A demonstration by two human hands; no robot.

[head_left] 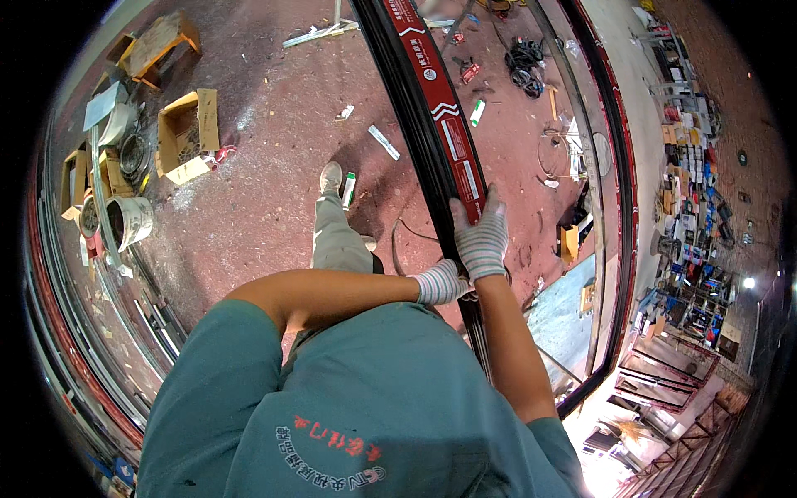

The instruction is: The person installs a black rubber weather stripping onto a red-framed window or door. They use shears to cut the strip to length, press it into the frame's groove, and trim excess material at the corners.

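A long black metal frame bar [421, 108] with a red printed strip [440, 91] along its face runs from the top of the view down past my body. My right hand [483, 239], in a striped knit glove, grips the bar, thumb on its left edge and fingers on its right side. Just below, my left hand [442, 283], gloved alike, is closed against the bar's left side. Its fingertips are partly hidden, and what they hold cannot be made out. The bar's lower end passes out of sight behind my right forearm and shirt.
An open cardboard box [187, 137], a white bucket [130, 222] and a wooden stool [162, 48] stand on the red floor at left. Another red-and-black frame bar [627, 166] runs along the right. Green-and-white tubes [349, 191] and a black cable heap [525, 62] lie about.
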